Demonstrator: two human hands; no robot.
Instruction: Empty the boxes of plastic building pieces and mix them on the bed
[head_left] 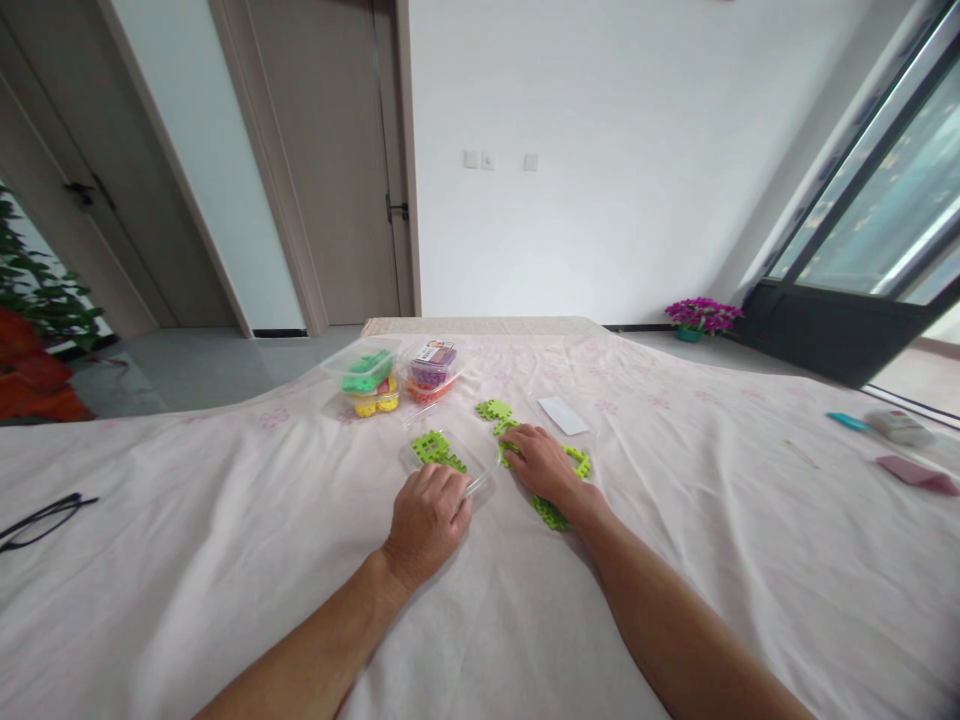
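My left hand (431, 515) is closed on the near rim of a clear plastic box (484, 487). Inside that box lie several lime-green notched interlocking pieces (435, 448). My right hand (546, 462) reaches just right of the box, its fingers curled down on a green interlocking piece (505, 450); the fingertips are partly hidden. More loose green pieces show around this hand: a round one (493, 409) beyond it, a ring-like one (577, 461) to its right and another (550, 514) below the wrist.
Stacked clear boxes with green and yellow pieces (369, 378) and purple and orange pieces (433, 368) stand at the back. A clear lid with a white label (563, 415) lies right of them. Glasses (45, 522) rest at left. The pale cloth (247, 580) has wrinkles.
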